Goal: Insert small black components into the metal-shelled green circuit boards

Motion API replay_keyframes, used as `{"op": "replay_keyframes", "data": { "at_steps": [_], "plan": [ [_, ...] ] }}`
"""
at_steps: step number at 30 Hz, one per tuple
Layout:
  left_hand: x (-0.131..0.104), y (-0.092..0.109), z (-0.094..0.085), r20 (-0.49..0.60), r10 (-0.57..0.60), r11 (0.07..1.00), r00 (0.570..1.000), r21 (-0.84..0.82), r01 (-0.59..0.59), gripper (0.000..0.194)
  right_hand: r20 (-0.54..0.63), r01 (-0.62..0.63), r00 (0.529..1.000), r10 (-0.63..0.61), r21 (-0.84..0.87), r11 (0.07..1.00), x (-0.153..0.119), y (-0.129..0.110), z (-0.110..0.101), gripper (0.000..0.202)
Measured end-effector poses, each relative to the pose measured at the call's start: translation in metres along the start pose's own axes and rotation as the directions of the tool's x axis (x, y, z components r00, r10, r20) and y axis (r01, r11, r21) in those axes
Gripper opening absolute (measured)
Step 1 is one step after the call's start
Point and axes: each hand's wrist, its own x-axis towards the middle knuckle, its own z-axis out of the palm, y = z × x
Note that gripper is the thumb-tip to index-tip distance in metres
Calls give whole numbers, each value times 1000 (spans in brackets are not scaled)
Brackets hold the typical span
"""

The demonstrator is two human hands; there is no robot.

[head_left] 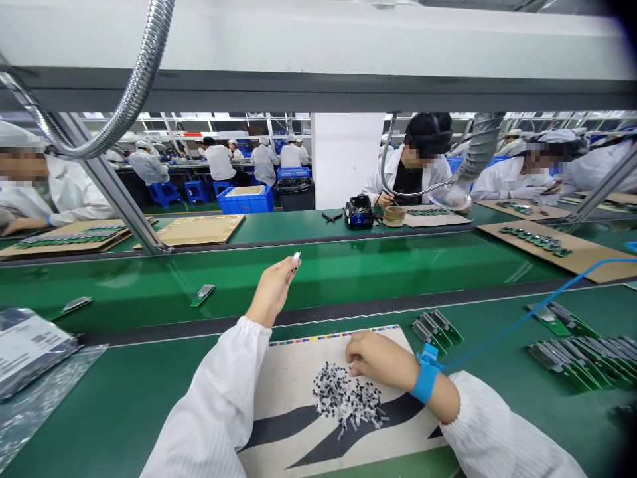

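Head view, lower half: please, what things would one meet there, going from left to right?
Packet, single board, left hand, pile of small parts, small board group, large board group. The right hand is left out, because it overlaps the pile's span.

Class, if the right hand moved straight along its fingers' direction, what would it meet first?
The right hand would likely meet the parts first; depth is unclear, so they may already touch.
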Motion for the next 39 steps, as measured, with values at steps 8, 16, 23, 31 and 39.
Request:
{"op": "replay_keyframes", "data": {
  "at_steps": [8,16,23,31,39],
  "plan": [
    [-48,55,20,261,-204,843,943,-444,305,18,-148,104,986,-79,168,980,3,11,16,18],
    [-82,73,29,431,-170,915,886,-266,305,27,-535,361,836,-123,368,857,-37,-12,-61,21],
    [-108,87,31,521,-117,939,845,-220,265,30,-785,556,618,-52,389,734,-73,-27,-94,18],
    [-137,93,31,564,-25,990,825,-100,98,22,-955,606,292,-62,134,784,-82,-58,-91,22],
    [-147,99,30,555,58,997,830,-68,-23,23,-944,535,245,-221,-59,843,-89,-69,-95,27]
  ]
}}
